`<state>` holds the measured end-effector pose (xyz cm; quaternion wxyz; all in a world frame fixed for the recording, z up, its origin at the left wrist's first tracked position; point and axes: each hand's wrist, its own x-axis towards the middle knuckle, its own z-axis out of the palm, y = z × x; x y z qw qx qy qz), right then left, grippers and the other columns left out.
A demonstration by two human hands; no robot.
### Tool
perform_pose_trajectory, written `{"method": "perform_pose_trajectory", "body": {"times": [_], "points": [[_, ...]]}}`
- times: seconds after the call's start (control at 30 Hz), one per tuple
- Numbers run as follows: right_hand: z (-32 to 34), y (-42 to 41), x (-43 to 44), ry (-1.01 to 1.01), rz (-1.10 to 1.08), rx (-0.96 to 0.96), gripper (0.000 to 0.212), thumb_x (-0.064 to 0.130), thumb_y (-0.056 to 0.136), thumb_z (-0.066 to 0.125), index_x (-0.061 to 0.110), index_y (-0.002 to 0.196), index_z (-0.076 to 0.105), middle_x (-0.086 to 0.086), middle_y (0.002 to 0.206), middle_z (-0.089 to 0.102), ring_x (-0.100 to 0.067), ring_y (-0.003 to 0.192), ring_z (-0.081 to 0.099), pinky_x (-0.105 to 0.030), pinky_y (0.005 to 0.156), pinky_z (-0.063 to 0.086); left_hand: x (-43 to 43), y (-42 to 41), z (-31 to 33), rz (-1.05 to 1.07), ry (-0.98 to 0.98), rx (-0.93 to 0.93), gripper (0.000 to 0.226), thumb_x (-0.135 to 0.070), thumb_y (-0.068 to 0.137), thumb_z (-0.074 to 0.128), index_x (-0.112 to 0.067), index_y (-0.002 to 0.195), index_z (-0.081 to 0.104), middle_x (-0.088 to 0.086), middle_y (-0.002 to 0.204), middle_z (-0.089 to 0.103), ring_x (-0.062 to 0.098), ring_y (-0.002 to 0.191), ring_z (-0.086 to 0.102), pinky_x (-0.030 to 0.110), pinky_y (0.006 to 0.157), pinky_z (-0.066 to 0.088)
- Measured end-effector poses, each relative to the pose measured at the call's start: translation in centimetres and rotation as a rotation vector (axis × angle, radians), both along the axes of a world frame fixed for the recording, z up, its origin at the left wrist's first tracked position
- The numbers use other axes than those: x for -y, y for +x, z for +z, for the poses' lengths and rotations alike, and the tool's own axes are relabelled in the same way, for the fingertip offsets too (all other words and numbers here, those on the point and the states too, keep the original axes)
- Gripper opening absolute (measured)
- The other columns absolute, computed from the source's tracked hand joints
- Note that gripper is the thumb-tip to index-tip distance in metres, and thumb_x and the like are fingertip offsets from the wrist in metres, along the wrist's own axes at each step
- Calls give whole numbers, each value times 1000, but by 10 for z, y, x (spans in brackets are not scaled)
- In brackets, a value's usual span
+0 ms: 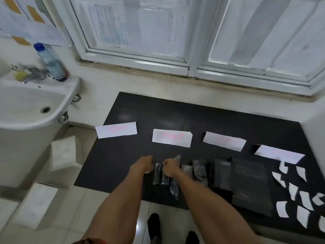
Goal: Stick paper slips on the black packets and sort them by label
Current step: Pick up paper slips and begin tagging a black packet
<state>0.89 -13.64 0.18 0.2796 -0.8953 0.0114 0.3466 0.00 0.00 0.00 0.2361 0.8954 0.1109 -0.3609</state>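
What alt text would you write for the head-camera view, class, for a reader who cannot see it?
A person's left hand and right hand are at small black packets on a dark table. Four white label sheets lie in a row beyond them; loose paper slips lie at the right, a sink at the left.

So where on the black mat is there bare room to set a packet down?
Bare mat lies below the left label, left of the left hand, and in the far band between the labels and the wall. Crowded: the packets run rightward from that hand, and slips fill the right end.
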Motion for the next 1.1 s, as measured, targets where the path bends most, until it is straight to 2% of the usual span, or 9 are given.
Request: {"method": "perform_pose_trajectory", "body": {"times": [0.1,0.23,0.3,0.47,0.63,0.73,0.83,0.93,1.1], "points": [[-10,0,-6,-10,-83,-33,36,1,86,46,16,54,37,-11,76,51,-22,80,50,-30,70,42,2,0,-10,16,-26,-5,42,-17,92,44,-14,133,50,13,140,50,30,127,49,36,104,41],[-16,2,-14,56,-184,-87,10,4,86,53,7,82,61,-18,99,66,-34,97,65,-46,88,54,6,1,-22,68,-49,-9,35,-25,94,46,-10,126,50,14,132,55,30,117,54,36,96,44],[-18,2,-16,46,-183,-96,22,7,85,54,3,106,64,-19,112,66,-34,102,65,-44,91,53,8,2,-23,93,-58,-16,33,-26,94,47,-9,122,49,16,127,56,30,113,55,36,91,44],[-16,3,-24,21,-192,-70,25,6,82,57,3,105,66,-17,112,66,-30,105,63,-34,88,53,6,11,-20,140,-89,-65,25,-15,88,51,-2,108,60,19,110,66,30,98,66,31,73,50],[-6,5,-26,37,-205,-11,12,7,81,59,12,69,61,-12,86,63,-21,84,59,-29,75,48,1,18,-13,296,-183,-121,15,-9,85,59,-1,94,68,18,98,72,24,86,71,31,74,58],[10,10,-20,73,-243,46,8,11,81,59,10,80,67,-11,87,66,-23,85,61,-25,73,42,4,26,-3,408,-275,-63,9,-7,83,62,0,81,67,18,85,70,23,74,68,37,80,61],[27,17,-4,113,-292,114,13,17,80,62,10,70,65,-10,76,64,-22,76,59,-29,70,46,15,38,9,426,-347,11,18,-6,78,67,11,85,68,27,93,70,34,92,71,46,87,58],[47,24,22,165,-365,192,21,22,81,64,3,86,71,-15,88,71,-27,86,66,-32,75,51,42,56,30,425,-417,85,12,-5,76,66,5,72,61,26,87,67,38,99,69,49,90,56],[78,28,90,221,-542,303,24,11,78,68,6,102,73,-14,101,73,-25,98,68,-28,85,53,116,81,62,382,-524,140,21,-7,82,68,12,91,65,34,105,66,37,96,68,49,93,54]]}}
